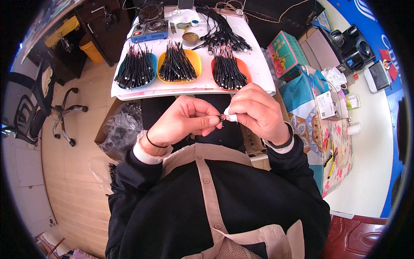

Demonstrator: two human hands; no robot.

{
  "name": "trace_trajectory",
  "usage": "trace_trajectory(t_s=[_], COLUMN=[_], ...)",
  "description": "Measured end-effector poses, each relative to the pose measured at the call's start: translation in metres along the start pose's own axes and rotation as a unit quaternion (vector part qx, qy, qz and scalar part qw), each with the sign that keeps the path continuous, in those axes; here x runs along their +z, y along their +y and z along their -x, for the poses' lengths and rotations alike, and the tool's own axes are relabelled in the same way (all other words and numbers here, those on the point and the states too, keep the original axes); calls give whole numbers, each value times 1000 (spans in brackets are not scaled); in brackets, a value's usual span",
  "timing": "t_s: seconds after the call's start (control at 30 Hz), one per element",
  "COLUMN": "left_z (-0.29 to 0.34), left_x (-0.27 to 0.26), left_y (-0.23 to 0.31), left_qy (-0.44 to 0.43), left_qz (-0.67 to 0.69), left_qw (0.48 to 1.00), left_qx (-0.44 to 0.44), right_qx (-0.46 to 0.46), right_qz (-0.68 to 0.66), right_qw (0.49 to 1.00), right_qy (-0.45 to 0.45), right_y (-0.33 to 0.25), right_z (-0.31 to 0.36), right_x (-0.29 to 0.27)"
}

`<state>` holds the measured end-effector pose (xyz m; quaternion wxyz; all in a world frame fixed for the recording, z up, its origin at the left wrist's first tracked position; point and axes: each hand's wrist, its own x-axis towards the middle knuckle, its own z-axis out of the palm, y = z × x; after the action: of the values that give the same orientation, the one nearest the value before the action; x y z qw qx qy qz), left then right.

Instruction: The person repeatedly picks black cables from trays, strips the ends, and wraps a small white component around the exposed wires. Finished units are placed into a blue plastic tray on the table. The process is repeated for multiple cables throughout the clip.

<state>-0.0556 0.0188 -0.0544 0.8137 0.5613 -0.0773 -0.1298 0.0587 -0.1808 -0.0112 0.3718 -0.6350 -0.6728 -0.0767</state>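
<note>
Though thin, wires (222, 117) in left hand (188, 121)

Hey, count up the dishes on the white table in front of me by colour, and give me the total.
Blue dish: 1
Yellow dish: 1
Orange dish: 1
Total: 3 dishes, each bearing a heap of black cables

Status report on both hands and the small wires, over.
Left hand pinching small wires. Right hand at their ends, white-covered fingertips, grip unclear. Orange bowl of black cables beyond right hand; nothing seen blocking the wires.
</note>
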Motion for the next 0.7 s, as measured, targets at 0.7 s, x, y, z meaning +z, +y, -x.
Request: trace_trajectory(t_s=[0.7], left_z=[6], left_x=[21], left_y=[-9], left_qy=[161], left_qz=[-368], left_qw=[901], left_qx=[166], right_qx=[40], right_qz=[113], right_qw=[990], right_qy=[69], right_y=[-17], right_z=[17], right_x=[18])
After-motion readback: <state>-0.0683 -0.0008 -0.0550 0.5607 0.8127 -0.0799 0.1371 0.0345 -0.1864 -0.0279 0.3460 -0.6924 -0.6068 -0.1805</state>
